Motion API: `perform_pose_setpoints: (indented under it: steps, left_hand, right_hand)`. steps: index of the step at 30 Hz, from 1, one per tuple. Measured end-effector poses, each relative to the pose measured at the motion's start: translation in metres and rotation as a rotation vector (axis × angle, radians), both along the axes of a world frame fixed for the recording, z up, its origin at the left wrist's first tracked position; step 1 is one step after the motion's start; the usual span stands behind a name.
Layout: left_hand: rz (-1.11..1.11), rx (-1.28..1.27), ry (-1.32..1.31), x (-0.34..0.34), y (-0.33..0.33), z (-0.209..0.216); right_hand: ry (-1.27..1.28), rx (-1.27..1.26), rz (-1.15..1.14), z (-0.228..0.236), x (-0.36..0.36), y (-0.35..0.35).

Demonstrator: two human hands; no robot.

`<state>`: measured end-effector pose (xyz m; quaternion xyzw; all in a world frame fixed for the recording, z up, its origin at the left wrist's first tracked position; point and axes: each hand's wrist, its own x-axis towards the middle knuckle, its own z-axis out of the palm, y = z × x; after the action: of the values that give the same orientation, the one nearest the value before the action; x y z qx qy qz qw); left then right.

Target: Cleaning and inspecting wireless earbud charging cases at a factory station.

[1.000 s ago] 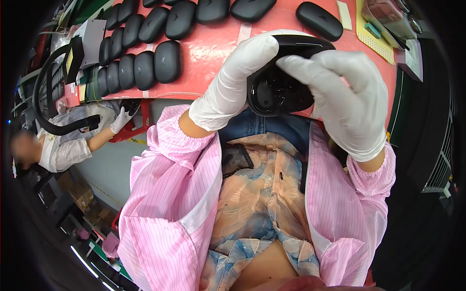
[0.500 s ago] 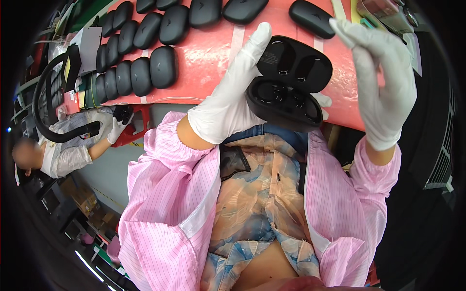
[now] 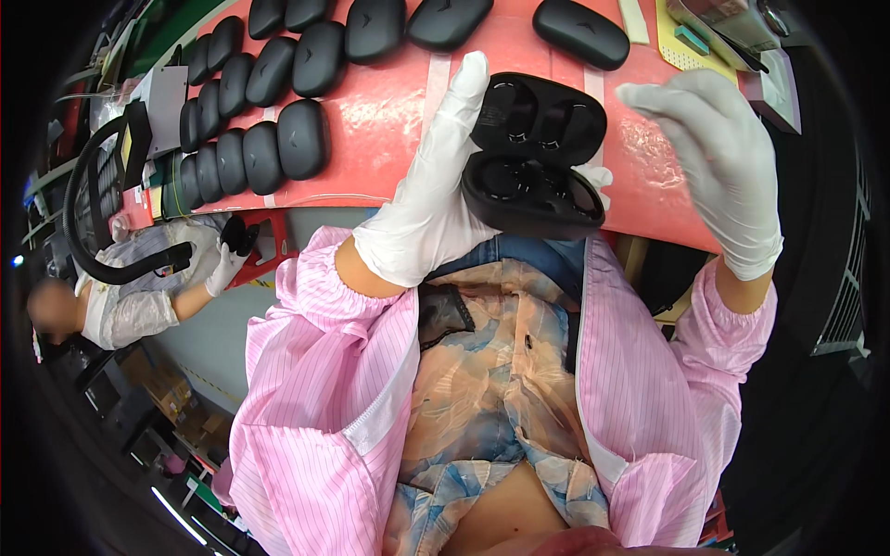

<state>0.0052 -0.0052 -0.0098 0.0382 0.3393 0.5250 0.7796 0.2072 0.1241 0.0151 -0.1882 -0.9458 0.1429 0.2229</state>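
My left hand (image 3: pixel 417 208), in a white glove, holds an open black earbud case (image 3: pixel 533 202) over the table's near edge. The case's lid (image 3: pixel 584 125) stands raised on the far side, and its thumb points up along the lid's left side. White fingertips show past the case's right end. Glossy dark shapes fill the lower half; whether these are earbuds or hollows I cannot tell. My right hand (image 3: pixel 728 167), also gloved in white, hovers right of the case without touching it. Its fingertips are drawn together, and anything between them is too small to make out.
Several closed black cases (image 3: pixel 269 69) lie in rows on the red-covered table (image 3: pixel 371 120); another closed case (image 3: pixel 581 33) lies beyond the lid. At far right are a yellow perforated sheet (image 3: pixel 691 46) and boxes. A black hose (image 3: pixel 69 204) curves at left near a seated co-worker (image 3: pixel 139 287).
The open case and my left hand have shifted slightly left. My right hand has dipped, its fingertips lower and nearer the lid's height. The table's things sit a little differently in view.
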Motion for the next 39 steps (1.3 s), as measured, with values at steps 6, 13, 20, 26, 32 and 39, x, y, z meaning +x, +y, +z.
perform_pose_setpoints:
  steps: [6,13,20,26,32,39]
  left_hand:
    - [-0.013,0.133,-0.338,-0.008,0.003,-0.004]
    - [0.044,-0.104,0.024,0.004,0.008,0.000]
    - [0.038,-0.121,0.005,0.004,0.009,0.009]
    - [0.072,-0.084,-0.132,0.004,0.006,0.007]
    - [0.088,-0.036,-0.285,0.000,0.001,-0.003]
    - [0.080,-0.129,-0.107,0.007,0.005,0.006]
  right_hand:
    - [0.646,-0.794,-0.524,-0.055,0.010,-0.033]
    - [0.799,-1.133,-0.663,-0.088,-0.008,-0.049]
    - [0.744,-1.044,-0.576,-0.090,-0.010,-0.053]
    - [0.761,-1.077,-0.574,-0.089,-0.006,-0.053]
    - [0.764,-1.048,-0.562,-0.093,-0.007,-0.052]
    - [0.703,-1.029,-0.569,-0.090,-0.006,-0.054]
